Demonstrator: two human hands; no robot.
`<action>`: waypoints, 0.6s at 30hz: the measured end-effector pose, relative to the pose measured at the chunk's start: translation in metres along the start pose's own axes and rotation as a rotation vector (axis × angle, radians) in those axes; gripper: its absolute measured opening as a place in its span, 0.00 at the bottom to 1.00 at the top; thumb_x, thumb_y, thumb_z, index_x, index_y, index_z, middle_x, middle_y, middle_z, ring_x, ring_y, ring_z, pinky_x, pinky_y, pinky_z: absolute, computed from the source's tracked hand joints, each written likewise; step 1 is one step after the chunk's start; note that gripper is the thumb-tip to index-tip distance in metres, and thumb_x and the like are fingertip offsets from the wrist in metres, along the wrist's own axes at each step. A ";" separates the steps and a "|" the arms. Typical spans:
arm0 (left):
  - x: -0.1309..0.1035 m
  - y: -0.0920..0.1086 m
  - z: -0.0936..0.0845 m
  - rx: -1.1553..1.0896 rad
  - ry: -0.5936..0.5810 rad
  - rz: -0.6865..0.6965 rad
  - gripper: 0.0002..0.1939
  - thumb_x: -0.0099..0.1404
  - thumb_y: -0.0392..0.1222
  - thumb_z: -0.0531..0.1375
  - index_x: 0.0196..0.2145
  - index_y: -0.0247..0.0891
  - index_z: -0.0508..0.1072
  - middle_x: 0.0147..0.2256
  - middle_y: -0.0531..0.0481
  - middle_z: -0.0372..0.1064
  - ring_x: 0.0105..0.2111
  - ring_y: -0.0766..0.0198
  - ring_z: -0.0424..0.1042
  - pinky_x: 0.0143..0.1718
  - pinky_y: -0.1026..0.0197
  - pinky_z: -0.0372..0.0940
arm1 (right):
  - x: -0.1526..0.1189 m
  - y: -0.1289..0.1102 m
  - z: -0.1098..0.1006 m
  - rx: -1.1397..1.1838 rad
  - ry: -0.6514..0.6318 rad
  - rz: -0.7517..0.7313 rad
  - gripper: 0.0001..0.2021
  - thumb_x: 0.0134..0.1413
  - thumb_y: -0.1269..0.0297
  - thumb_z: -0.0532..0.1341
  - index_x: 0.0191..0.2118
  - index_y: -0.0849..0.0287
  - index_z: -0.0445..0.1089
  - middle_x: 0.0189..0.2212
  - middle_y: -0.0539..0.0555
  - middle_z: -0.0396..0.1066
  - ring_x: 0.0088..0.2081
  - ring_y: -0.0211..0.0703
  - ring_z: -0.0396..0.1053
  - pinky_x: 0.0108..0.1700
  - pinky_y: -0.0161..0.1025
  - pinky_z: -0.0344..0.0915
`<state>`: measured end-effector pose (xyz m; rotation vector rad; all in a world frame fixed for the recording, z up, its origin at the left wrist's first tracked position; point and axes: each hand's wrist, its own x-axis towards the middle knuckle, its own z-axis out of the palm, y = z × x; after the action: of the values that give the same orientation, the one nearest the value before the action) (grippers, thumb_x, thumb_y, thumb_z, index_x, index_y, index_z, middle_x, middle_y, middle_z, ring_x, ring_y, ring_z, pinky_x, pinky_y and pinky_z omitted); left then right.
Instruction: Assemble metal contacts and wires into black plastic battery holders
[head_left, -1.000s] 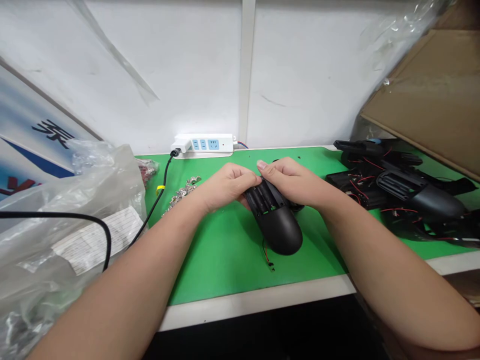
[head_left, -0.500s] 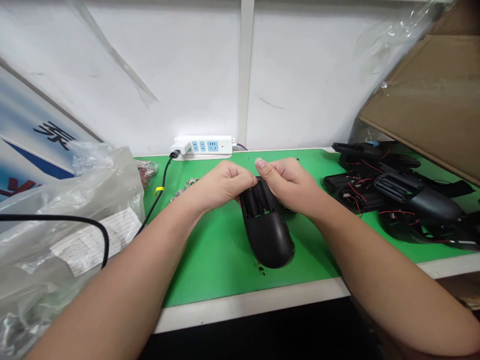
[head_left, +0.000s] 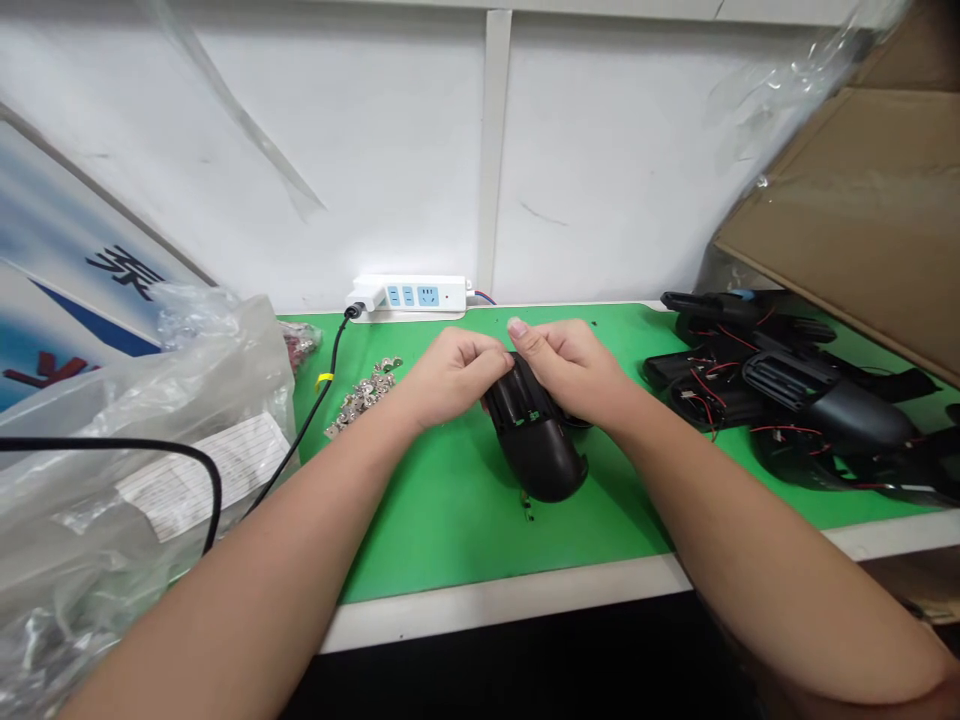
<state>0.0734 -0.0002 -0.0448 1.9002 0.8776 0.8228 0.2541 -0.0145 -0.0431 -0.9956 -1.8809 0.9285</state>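
Observation:
A black plastic housing [head_left: 541, 458] with a slotted compartment at its far end is held over the green mat [head_left: 450, 530]. My left hand [head_left: 461, 375] is closed round its far left edge, the thumb pressed at the top. On the far right edge my right hand [head_left: 574, 365] grips the same housing, its thumb raised. Part of another dark object shows behind the housing, under my right hand. Small metal pieces [head_left: 364, 395] lie in a pile left of my left hand. The fingertips beneath the housing are hidden.
Several black housings [head_left: 780, 385] with red wires are heaped at the right, below a cardboard box [head_left: 847, 190]. A white power strip [head_left: 442, 293] sits by the wall, its black cable [head_left: 324, 385] running forward. Clear plastic bags [head_left: 247, 370] fill the left side.
The housing's near end has tipped up and away from the front edge. Both hands keep their hold. The view has shifted slightly, showing more of the metal pieces.

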 end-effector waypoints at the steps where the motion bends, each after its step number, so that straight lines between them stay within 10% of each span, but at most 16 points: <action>1: 0.000 -0.002 0.000 -0.018 -0.005 0.014 0.17 0.65 0.43 0.53 0.20 0.39 0.54 0.22 0.57 0.46 0.23 0.71 0.46 0.25 0.62 0.43 | -0.001 -0.001 -0.001 0.013 -0.019 0.005 0.35 0.62 0.27 0.52 0.22 0.55 0.53 0.19 0.45 0.46 0.23 0.33 0.46 0.25 0.37 0.44; 9: 0.004 0.004 0.004 0.031 0.075 0.054 0.25 0.71 0.58 0.53 0.23 0.39 0.58 0.23 0.55 0.48 0.24 0.69 0.49 0.26 0.62 0.46 | 0.006 0.009 0.003 0.070 0.104 -0.037 0.36 0.59 0.25 0.53 0.21 0.54 0.51 0.19 0.45 0.45 0.22 0.33 0.44 0.24 0.37 0.43; 14: -0.013 0.044 0.022 0.394 0.327 -0.351 0.36 0.66 0.67 0.59 0.57 0.34 0.67 0.39 0.42 0.71 0.35 0.57 0.70 0.34 0.58 0.61 | 0.010 0.014 0.007 0.038 0.290 0.075 0.36 0.61 0.26 0.53 0.18 0.53 0.49 0.18 0.45 0.44 0.21 0.32 0.42 0.24 0.38 0.40; 18: -0.044 0.080 0.051 0.654 0.399 -0.468 0.32 0.67 0.62 0.60 0.56 0.32 0.67 0.53 0.29 0.69 0.52 0.40 0.73 0.49 0.46 0.67 | 0.008 0.011 0.007 0.072 0.350 0.140 0.36 0.64 0.30 0.53 0.17 0.54 0.51 0.14 0.45 0.49 0.18 0.33 0.47 0.22 0.38 0.44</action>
<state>0.1116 -0.0883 -0.0031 1.9480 1.9403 0.6745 0.2482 -0.0046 -0.0529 -1.1740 -1.4925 0.8330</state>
